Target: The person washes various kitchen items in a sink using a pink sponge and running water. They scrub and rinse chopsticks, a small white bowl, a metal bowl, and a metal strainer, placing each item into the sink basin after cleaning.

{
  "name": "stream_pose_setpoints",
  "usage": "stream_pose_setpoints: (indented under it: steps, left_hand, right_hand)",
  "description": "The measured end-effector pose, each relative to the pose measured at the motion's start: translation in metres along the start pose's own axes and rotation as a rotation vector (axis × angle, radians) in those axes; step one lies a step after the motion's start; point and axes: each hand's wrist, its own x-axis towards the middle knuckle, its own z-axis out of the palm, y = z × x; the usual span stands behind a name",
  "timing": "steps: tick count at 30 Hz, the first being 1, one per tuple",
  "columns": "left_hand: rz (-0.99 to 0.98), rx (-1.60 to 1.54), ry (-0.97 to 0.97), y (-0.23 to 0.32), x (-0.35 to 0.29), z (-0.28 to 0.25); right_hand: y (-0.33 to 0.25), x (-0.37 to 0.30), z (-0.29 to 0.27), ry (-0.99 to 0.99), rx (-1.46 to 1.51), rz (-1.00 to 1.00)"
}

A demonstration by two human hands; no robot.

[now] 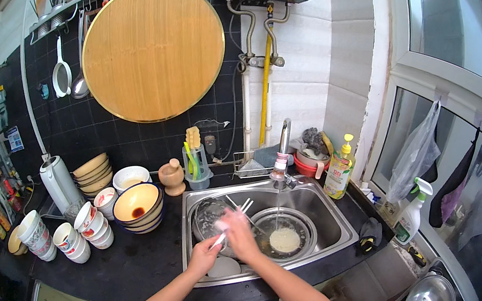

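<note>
My left hand (201, 258) is closed round the lower end of some thin white sticks (217, 241), which look like chopsticks. Higher up, my right hand (242, 237) is wrapped about the same sticks, blurred by motion; their tips poke out above it. A pale pinkish patch shows at its fingers, too smeared to name. Both hands are over the left part of the steel sink (339, 217). Beneath them lies a round, clear-looking vessel or lid (202, 214), partly hidden. Water runs from the tap (284, 141) into a round metal pan (310, 234) holding a pale round thing (285, 240).
Stacked bowls (93, 174), a large bowl with dark liquid (138, 207) and patterned cups (38, 236) stand left on the black counter (132, 264). Behind the sink are a wooden mortar (172, 176) and a yellow soap bottle (339, 170). A spray bottle (411, 214) stands right.
</note>
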Motion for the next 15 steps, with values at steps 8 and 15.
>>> stream_pose_setpoints:
  steps: [8,15]
  left_hand:
    - [0.039,0.222,-0.022,0.008,-0.003,0.018]
    - [0.24,0.727,0.187,0.019,0.022,0.028]
  right_hand:
    - [0.068,0.004,0.008,0.623,0.72,0.793]
    - [0.026,-0.018,0.045,0.102,0.646,0.814]
